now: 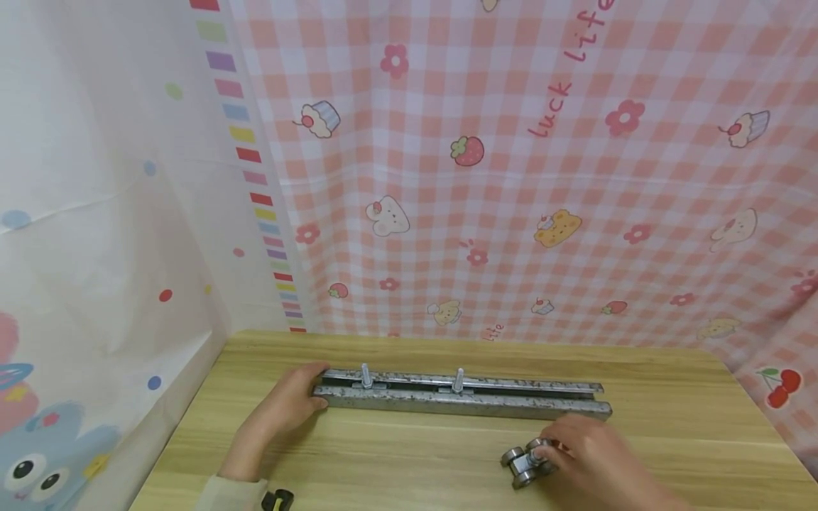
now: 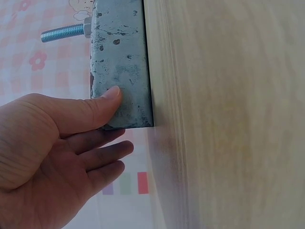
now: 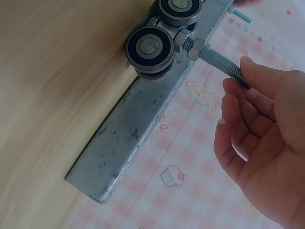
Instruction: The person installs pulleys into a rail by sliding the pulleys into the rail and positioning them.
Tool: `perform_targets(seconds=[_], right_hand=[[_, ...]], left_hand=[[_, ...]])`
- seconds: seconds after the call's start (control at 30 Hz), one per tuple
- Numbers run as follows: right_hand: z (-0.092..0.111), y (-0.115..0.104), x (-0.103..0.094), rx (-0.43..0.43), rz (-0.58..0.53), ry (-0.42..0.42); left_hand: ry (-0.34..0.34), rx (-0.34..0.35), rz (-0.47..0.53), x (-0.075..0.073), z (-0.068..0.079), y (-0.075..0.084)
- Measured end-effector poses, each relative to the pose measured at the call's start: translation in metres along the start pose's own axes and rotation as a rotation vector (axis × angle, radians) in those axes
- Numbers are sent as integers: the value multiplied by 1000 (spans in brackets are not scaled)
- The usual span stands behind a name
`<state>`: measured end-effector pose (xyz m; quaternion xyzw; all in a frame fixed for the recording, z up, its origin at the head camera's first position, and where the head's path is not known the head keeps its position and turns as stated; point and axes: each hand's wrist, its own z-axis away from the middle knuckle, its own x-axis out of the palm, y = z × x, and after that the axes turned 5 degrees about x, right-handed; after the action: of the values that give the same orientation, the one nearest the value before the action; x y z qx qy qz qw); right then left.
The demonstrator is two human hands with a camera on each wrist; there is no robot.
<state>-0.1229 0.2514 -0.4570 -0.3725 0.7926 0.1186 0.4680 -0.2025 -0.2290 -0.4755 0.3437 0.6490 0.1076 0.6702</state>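
Note:
A scuffed steel channel rail [image 1: 466,404] lies across the wooden table, its slot facing up. Two threaded bolts [image 1: 459,381] stand upright out of the slot, towards its left and middle. My left hand [image 1: 290,403] grips the rail's left end, the thumb on the near side wall [image 2: 121,62]. In front of the rail's right part, my right hand [image 1: 591,454] holds a four-wheeled roller trolley [image 1: 524,463] off the rail. Thumb and forefinger pinch the tip of its threaded bolt [image 3: 221,63]; two nuts sit near the wheels [image 3: 149,46].
The wooden table [image 1: 383,461] ends against a pink checked cloth [image 1: 498,234] at the back. A white patterned cloth [image 1: 96,177] hangs at the left. A small black and yellow object [image 1: 277,500] shows beside the left sleeve at the lower edge.

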Motion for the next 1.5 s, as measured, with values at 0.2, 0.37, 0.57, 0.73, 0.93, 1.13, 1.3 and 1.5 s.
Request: perform_targets(seconds=[0.2, 0.37, 0.57, 0.73, 0.93, 1.13, 1.3, 1.5], right_hand=[[3, 4, -4, 65, 28, -10], [7, 9, -5, 86, 53, 12], [10, 13, -11, 197, 48, -44], [14, 17, -16, 287, 46, -76], [20, 23, -20, 312, 64, -45], [25, 30, -27, 345, 72, -51], [31, 35, -34, 393, 75, -82], [36, 40, -41, 468, 83, -119]], left_hand=[[-6, -4, -3, 0, 0, -1], [-7, -3, -9, 0, -1, -3], [-2, 11, -13, 0, -1, -1], [3, 14, -14, 0, 0, 0], [6, 12, -12, 1, -1, -1], [6, 10, -17, 1, -1, -2], [5, 4, -17, 1, -1, -1], [5, 4, -15, 1, -1, 0]])
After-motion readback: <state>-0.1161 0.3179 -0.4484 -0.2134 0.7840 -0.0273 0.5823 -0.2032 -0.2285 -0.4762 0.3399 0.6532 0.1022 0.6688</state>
